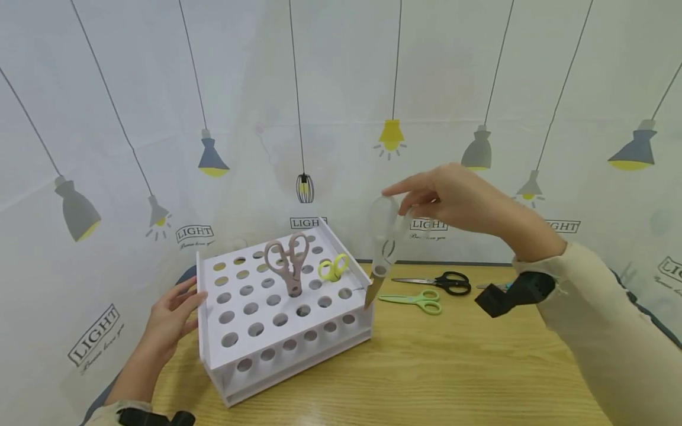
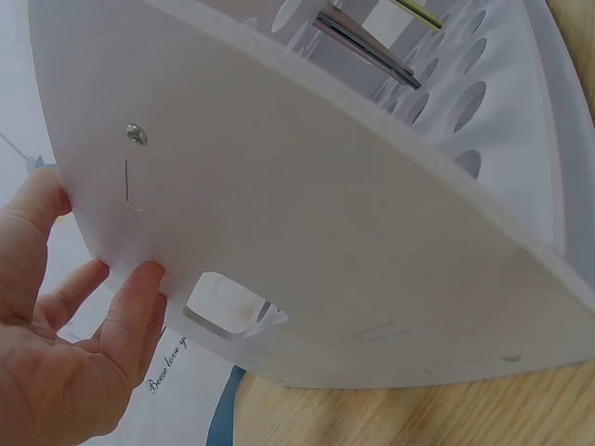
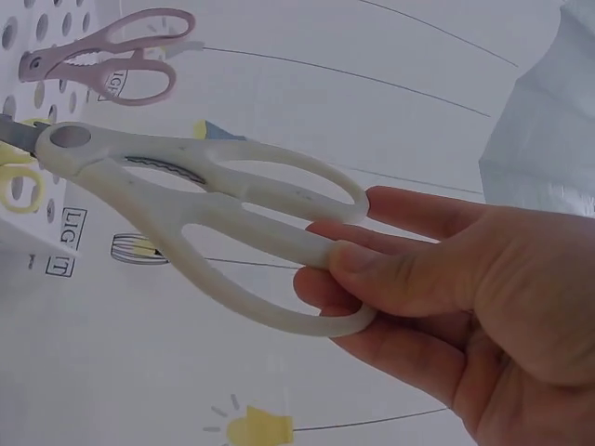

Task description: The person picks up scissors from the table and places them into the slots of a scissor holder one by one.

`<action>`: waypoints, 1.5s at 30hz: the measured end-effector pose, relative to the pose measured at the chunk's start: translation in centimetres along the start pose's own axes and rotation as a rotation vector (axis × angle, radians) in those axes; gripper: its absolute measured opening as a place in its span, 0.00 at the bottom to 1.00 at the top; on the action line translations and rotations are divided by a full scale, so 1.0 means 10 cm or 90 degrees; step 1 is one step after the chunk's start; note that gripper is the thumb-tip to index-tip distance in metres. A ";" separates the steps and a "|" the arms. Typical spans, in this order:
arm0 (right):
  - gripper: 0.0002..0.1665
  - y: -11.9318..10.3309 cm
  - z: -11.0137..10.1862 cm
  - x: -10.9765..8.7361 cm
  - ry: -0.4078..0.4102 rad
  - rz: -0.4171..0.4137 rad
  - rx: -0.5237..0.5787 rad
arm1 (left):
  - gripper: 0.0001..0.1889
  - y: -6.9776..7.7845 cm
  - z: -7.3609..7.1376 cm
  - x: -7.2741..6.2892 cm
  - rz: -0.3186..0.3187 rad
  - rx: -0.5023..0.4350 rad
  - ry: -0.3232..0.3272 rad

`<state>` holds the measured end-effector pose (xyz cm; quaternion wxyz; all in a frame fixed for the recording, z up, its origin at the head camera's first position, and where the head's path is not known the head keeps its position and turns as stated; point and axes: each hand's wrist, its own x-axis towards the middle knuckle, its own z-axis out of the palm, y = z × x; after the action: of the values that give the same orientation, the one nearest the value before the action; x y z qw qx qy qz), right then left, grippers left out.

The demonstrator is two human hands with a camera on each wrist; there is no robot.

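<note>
My right hand [image 1: 453, 198] pinches white-handled scissors [image 3: 167, 186] by the handle loops, thumb across one loop. In the head view their blades point down, overlapping the right edge of a white rack [image 1: 288, 349] with rows of round holes. My left hand [image 1: 167, 319] touches the rack's left side panel [image 2: 279, 186], its fingers spread against the outer face and the edge. Mauve scissors [image 1: 290, 266] stand handles up in a middle hole. Small yellow scissors [image 1: 334, 269] stand in another hole farther right.
Right of the rack, black-handled scissors [image 1: 453, 283] and light green scissors [image 1: 426, 300] lie on the wooden table [image 1: 453, 367]. A blue-handled item [image 1: 503, 286] lies partly hidden behind the right wrist camera. A curtain [image 1: 341, 71] printed with lamps hangs behind the table.
</note>
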<state>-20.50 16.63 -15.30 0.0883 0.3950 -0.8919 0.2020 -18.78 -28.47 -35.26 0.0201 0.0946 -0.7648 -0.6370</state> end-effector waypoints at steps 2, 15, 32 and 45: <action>0.27 -0.06 -0.01 0.07 -0.007 -0.004 0.000 | 0.40 0.00 0.01 -0.01 0.000 0.005 0.003; 0.25 -0.50 0.13 0.48 -0.021 -0.098 0.035 | 0.39 0.03 0.04 -0.03 0.011 0.004 0.006; 0.26 -1.03 0.54 1.17 -0.066 -0.160 0.005 | 0.40 0.00 -0.01 -0.09 0.007 0.003 0.001; 0.28 -1.21 0.81 1.53 -0.087 -0.161 -0.063 | 0.39 0.03 -0.02 -0.17 -0.009 0.000 0.017</action>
<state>-21.84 -4.46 -14.25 0.0713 0.5119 -0.8479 0.1180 -17.14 -28.38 -34.79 0.0257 0.1087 -0.7639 -0.6355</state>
